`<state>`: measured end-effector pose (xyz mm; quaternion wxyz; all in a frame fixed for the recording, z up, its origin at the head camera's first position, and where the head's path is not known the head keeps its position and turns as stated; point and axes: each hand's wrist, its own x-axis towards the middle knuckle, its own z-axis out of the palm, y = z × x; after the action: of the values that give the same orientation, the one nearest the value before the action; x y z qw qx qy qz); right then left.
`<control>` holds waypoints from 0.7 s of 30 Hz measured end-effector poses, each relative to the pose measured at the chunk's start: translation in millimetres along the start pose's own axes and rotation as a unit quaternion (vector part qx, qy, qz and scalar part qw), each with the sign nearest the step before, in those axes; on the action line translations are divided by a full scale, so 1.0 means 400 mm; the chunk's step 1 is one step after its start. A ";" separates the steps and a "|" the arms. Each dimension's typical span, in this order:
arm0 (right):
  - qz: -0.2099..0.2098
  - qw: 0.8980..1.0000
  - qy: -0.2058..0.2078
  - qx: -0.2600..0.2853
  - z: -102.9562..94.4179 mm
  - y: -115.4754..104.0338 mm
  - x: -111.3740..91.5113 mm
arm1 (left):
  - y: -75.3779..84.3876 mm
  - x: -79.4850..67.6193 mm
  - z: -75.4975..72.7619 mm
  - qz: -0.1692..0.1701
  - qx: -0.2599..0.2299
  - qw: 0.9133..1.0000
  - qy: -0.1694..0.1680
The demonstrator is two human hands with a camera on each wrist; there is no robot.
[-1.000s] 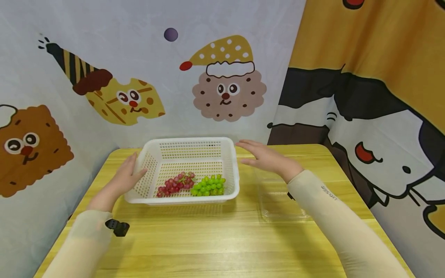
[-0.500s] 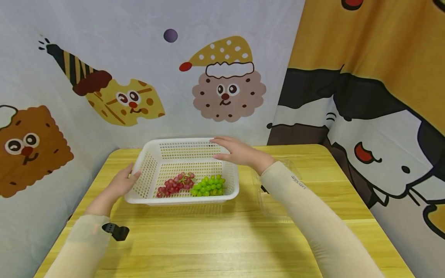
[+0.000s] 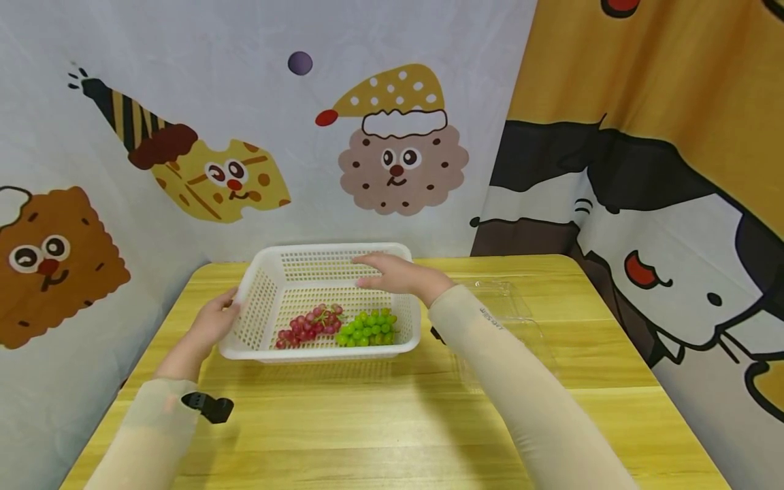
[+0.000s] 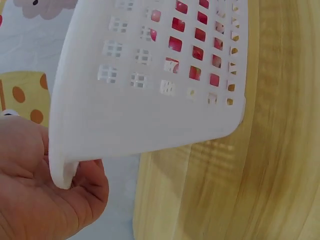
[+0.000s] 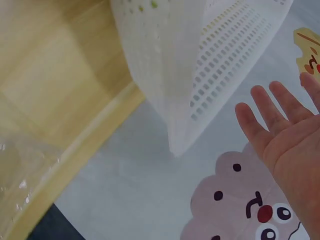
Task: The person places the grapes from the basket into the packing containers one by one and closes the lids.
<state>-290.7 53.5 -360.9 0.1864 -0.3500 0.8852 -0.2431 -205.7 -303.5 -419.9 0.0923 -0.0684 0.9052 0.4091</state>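
A white perforated plastic basket stands on the table. Inside lie a bunch of red grapes and, to its right, a bunch of green grapes. My left hand grips the basket's left rim; the left wrist view shows the fingers curled under the rim. Over the basket's right part, above the grapes, hovers my right hand. Its fingers are spread and hold nothing in the right wrist view.
A clear plastic container stands to the right of the basket, partly behind the right sleeve. The wooden table ends at a printed curtain at the back.
My right hand has moved left from beside the basket to over its right part. My left hand has closed on the left rim. The basket and grapes have stayed in place.
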 end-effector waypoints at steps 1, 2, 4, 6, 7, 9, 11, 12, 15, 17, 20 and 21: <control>-0.001 1.000 -0.001 0.003 0.003 0.001 0.005 | -0.001 0.000 0.000 0.002 0.000 1.000 0.006; -0.001 1.000 -0.002 0.010 0.005 0.001 0.010 | -0.002 0.000 0.001 0.004 -0.001 1.000 0.008; 0.003 1.000 -0.002 0.024 0.007 0.003 0.018 | -0.002 0.000 0.000 0.004 0.002 1.000 0.013; 0.008 0.999 -0.006 0.032 0.009 0.002 0.024 | -0.001 0.000 -0.001 0.004 0.007 1.000 0.018; 0.012 0.999 -0.011 0.036 0.009 0.000 0.026 | -0.002 0.000 -0.002 0.003 0.009 1.000 0.019; 0.025 0.998 -0.027 0.045 0.009 -0.003 0.030 | -0.001 0.000 -0.006 -0.001 0.010 1.000 0.018; 0.032 0.998 -0.043 0.040 0.009 -0.006 0.033 | -0.001 0.003 -0.008 -0.005 0.012 1.000 0.018; 0.037 0.997 -0.051 0.040 0.009 -0.007 0.034 | 0.000 0.003 -0.009 -0.006 0.014 1.000 0.017; 0.052 0.995 -0.071 0.040 0.012 -0.004 0.042 | 0.003 0.005 -0.011 -0.007 0.019 1.000 0.018; 0.066 0.993 -0.085 0.050 0.014 0.000 0.049 | 0.004 0.005 -0.012 -0.002 0.023 1.000 0.019; 0.087 0.988 -0.107 0.071 0.015 0.004 0.057 | 0.005 0.003 -0.013 0.004 0.026 0.999 0.018; 0.096 0.986 -0.113 0.081 0.015 0.005 0.059 | 0.005 0.002 -0.014 0.003 0.027 0.999 0.018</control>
<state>-305.0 36.2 -370.6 0.3353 -0.2728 0.8652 -0.2540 -207.6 -306.5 -415.0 0.0769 -0.0701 0.9175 0.3839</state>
